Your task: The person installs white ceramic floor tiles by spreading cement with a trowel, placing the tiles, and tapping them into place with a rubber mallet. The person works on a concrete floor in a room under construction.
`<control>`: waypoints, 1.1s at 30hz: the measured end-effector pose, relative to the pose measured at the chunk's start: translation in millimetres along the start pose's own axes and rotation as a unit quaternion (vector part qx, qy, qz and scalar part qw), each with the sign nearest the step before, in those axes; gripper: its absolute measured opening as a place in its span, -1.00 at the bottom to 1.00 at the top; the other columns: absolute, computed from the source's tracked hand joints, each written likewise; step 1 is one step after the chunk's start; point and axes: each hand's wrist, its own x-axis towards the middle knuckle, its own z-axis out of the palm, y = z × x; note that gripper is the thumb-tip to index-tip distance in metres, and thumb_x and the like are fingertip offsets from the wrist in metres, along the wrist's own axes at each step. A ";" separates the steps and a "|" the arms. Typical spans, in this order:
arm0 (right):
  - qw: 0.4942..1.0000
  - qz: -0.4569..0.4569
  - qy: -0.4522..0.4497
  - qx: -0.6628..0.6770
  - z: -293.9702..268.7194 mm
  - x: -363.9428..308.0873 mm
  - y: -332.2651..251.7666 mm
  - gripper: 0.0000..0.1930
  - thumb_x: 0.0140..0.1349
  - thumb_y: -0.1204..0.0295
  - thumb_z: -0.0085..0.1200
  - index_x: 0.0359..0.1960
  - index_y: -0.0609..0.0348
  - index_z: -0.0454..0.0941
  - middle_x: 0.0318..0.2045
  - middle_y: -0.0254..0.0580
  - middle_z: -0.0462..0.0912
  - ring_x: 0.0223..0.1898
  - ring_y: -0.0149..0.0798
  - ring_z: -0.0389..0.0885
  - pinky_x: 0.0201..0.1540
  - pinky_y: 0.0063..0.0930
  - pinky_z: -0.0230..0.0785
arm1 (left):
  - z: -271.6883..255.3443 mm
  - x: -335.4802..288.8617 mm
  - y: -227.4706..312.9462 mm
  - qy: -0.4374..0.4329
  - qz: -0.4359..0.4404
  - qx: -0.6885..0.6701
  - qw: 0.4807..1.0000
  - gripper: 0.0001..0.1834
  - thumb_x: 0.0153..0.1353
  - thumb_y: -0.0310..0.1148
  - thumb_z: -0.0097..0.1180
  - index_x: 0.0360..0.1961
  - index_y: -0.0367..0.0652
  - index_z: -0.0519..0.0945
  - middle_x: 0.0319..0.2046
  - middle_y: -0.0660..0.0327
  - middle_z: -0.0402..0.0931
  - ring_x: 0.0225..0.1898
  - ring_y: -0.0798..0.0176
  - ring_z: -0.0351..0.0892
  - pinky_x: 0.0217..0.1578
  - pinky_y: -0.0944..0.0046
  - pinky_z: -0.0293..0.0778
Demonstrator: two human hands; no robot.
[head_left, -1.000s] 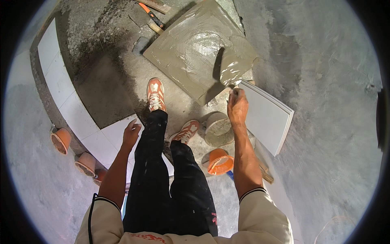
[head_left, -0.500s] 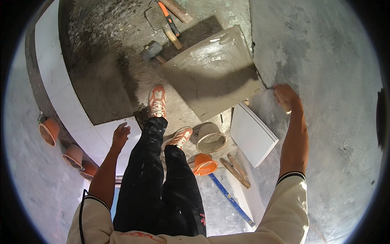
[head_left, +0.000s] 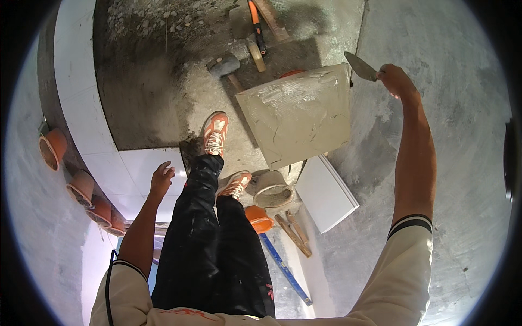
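Observation:
My right hand (head_left: 397, 81) is closed round the handle of a pointed trowel (head_left: 361, 66), its blade just off the right corner of a mortar-covered tile (head_left: 300, 118). Grey mortar spreads over that tile, ridged and wet toward its far side, smoother nearer me. What holds the tile up is mostly hidden beneath it, though an orange rim shows behind its far edge. My left hand (head_left: 162, 179) hangs with nothing in it, fingers loosely bent and apart, above the white floor tiles (head_left: 151, 164).
A rubber mallet (head_left: 224, 67) and an orange-handled tool (head_left: 255, 24) lie beyond the tile. Stacked white tiles (head_left: 326, 194), a mortar bucket (head_left: 273, 190), an orange bucket (head_left: 259, 219) and a blue level (head_left: 285, 267) are near my feet. Several orange buckets (head_left: 53, 148) line the left wall.
My right hand has swung up and away from me with the trowel, whose blade now shows broadside beside the tile's corner. My left hand stays nearly in place. The whole view has shifted a little.

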 end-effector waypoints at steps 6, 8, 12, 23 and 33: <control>0.990 -0.030 -0.030 -0.137 -13.8 4.9 -41.3 -0.65 0.48 0.25 0.15 -0.15 0.41 0.69 -0.34 0.14 0.76 -0.46 0.02 0.78 -0.42 -0.07 0.59 | 9.7 -10.6 -27.1 0.009 -0.025 -0.059 0.998 -0.46 0.46 -0.12 0.24 0.36 -0.12 0.55 -0.10 0.14 0.75 -0.14 0.32 0.73 -0.32 0.26 0.60; 0.983 -0.038 -0.070 -0.163 -21.9 0.6 -69.8 -0.64 0.46 0.27 0.19 -0.17 0.45 0.69 -0.31 0.19 0.77 -0.45 0.03 0.79 -0.43 -0.06 0.58 | 9.4 -13.3 -36.9 0.011 -0.028 -0.066 0.997 -0.47 0.46 -0.12 0.23 0.35 -0.12 0.55 -0.10 0.14 0.75 -0.13 0.32 0.74 -0.31 0.26 0.60; 0.969 -0.108 -0.106 -0.196 -8.3 -14.7 -125.8 -0.66 0.43 0.29 0.22 -0.21 0.46 0.71 -0.28 0.25 0.77 -0.41 0.03 0.81 -0.40 -0.09 0.62 | 9.3 -19.9 -39.4 0.018 -0.022 -0.072 0.997 -0.47 0.48 -0.13 0.22 0.36 -0.11 0.54 -0.08 0.15 0.75 -0.12 0.32 0.73 -0.28 0.26 0.60; 0.908 -0.418 -0.029 -0.010 128.5 -73.7 -257.4 -0.60 0.41 0.09 0.14 -0.04 0.21 0.68 -0.11 0.17 0.75 -0.02 0.20 0.72 0.10 0.05 0.53 | 19.1 -29.4 -67.9 0.023 0.018 -0.071 0.997 -0.44 0.48 -0.10 0.20 0.37 -0.16 0.52 -0.17 0.15 0.75 -0.13 0.29 0.74 -0.30 0.25 0.64; 0.825 0.056 0.107 0.552 461.5 -393.2 -168.8 -0.60 0.53 0.19 0.14 0.09 0.31 0.44 -0.13 0.35 0.67 -0.04 0.40 0.66 0.03 0.08 0.50 | 37.5 -46.9 -91.9 -0.023 0.034 -0.010 0.999 -0.34 0.45 -0.07 0.20 0.46 -0.16 0.44 0.11 0.10 0.64 0.11 0.16 0.68 0.00 0.13 0.60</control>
